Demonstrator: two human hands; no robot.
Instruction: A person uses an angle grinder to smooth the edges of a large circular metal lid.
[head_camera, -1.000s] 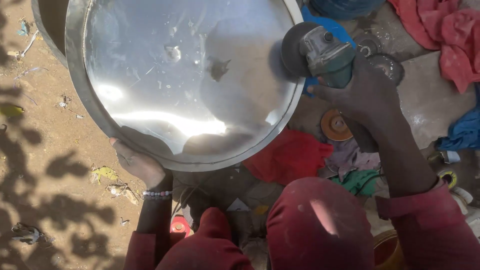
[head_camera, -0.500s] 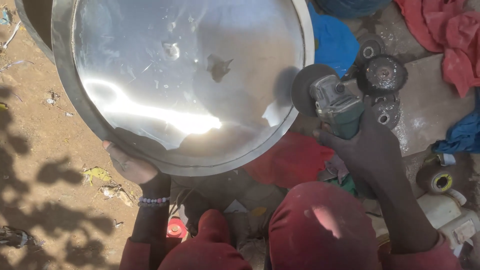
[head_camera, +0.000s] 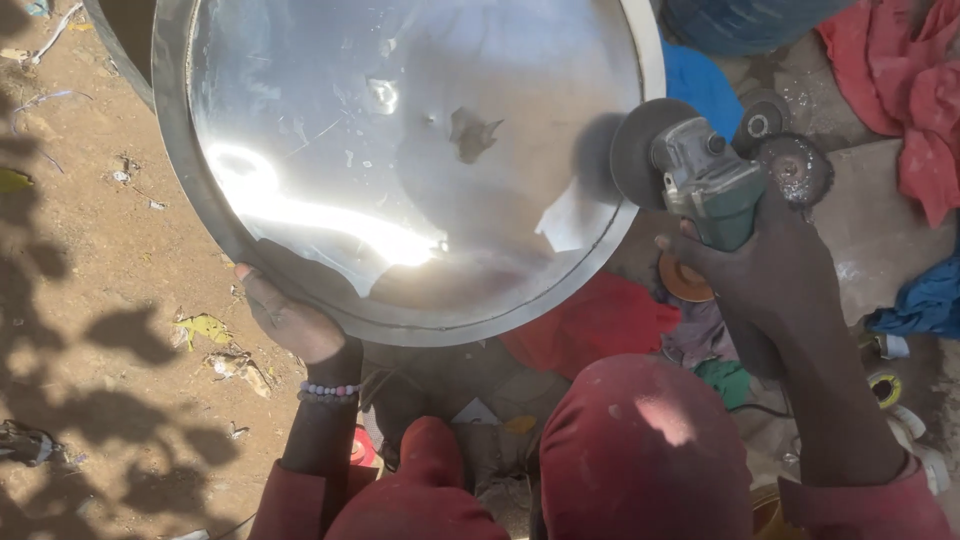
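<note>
Head-camera view, looking straight down: I see the left hand (head_camera: 290, 318) clamped on the near-left rim of a large, shiny round metal pan (head_camera: 400, 160), steadying it above sandy ground (head_camera: 90, 260). The right hand (head_camera: 765, 270) is wrapped tight around the green body of an angle grinder (head_camera: 700, 185), whose dark disc sits right at the pan's right rim; whether it actually touches the metal I cannot tell. Compared with a second ago, the grinder has dropped from the far-right edge to a nearer stretch of that rim, and half a second ago it stood lower still and clear of the pan, so I judge the tool is being brought back against the edge for another pass along it. Spare abrasive wheels (head_camera: 790, 165) lie on the ground just right of the grinder, with red cloth (head_camera: 590, 325) near the pan's near side and blue cloth (head_camera: 925, 300) at far right. A bead bracelet (head_camera: 328, 392) circles the left wrist.
</note>
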